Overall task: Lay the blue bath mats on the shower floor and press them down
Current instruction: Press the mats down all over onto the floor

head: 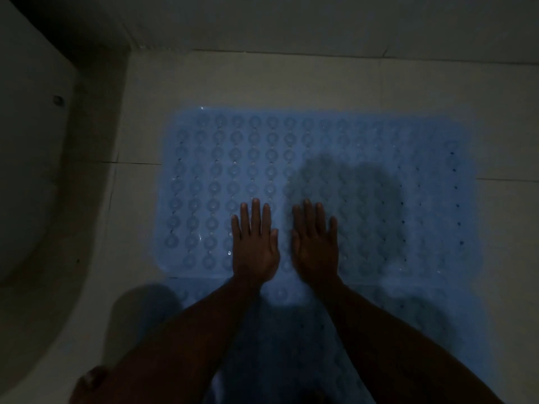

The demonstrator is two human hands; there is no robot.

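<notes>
We see the tiled shower floor [291,83] first, pale and dim, running from the far wall [320,21] to the bottom of the view; a curved white fixture [26,158] fills the left side, with a small round fitting [58,100] on its face; we cannot tell what the fixture is.

Next in size is the far blue bath mat [221,170], lying flat on the floor in the middle of the view, its surface covered in rows of round suction cups; small dark holes dot its right part, where a shadow falls across it. A second blue bath mat [414,310] lies nearer to us, its far edge meeting or slightly overlapping the near edge of the first; we cannot tell which, as the light is poor and the forearms cover much of it.

Both forearms reach forward over the nearer mat; the left hand [254,246] lies palm down on the near middle of the far mat, its fingers [256,217] straight and close together, thumb beside them; the right hand [316,249] lies palm down just beside it, apart from it, fingers straight and slightly spread; both press flat on the mat and grasp nothing.

At the lower left edge a bare foot [93,377] rests on the floor, its toes only dimly seen.
</notes>
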